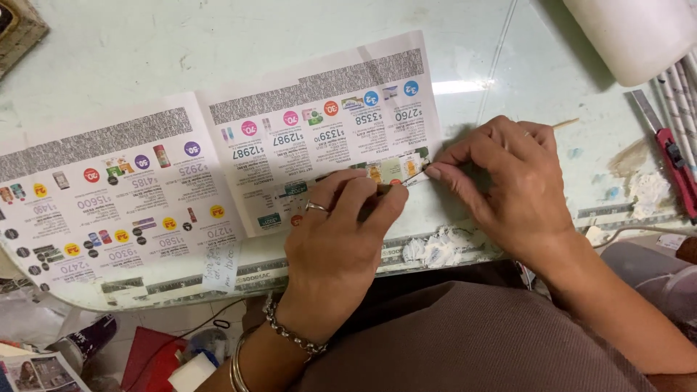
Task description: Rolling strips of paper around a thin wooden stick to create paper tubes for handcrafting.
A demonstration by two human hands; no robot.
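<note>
A printed advertising flyer (218,156) lies flat on a pale green table (218,43). My left hand (341,239), wearing a ring and bracelets, pinches the flyer's near right corner, which is curled around a thin wooden stick (565,123). My right hand (508,181) pinches the same rolled corner from the right; the stick's tip pokes out beyond its knuckles. Most of the stick is hidden by my fingers.
A red utility knife (671,163) lies at the right edge beside several rolled paper tubes (679,94). A white cylinder (632,33) stands at the top right. Dried white glue (443,247) cakes the table's front edge. Clutter lies on the floor at lower left.
</note>
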